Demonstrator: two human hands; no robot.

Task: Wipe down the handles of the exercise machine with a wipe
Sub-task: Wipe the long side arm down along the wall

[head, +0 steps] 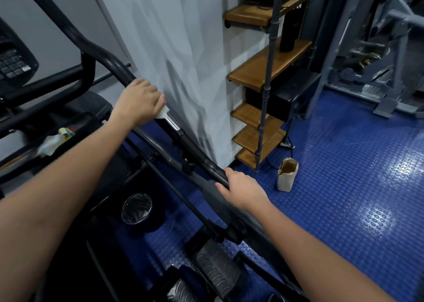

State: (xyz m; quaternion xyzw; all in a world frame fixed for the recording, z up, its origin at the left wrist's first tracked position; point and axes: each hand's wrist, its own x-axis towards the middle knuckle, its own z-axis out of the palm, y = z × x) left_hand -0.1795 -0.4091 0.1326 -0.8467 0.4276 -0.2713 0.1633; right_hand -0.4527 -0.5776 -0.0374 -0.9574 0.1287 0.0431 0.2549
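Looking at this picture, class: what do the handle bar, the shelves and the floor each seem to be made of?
Handle bar: apparently metal tube with a matt black coating, since a bare chrome section shines beside the wipe.
Shelves: likely varnished wood, brown with visible grain and soft gloss.
Floor: probably rubber or vinyl, blue, studded, slightly glossy.

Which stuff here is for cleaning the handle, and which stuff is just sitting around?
For the job:
left hand
white wipe
black handle bar
right hand

Just sitting around:
paper bag on the blue floor
wooden shelves
keypad console
foot pedal
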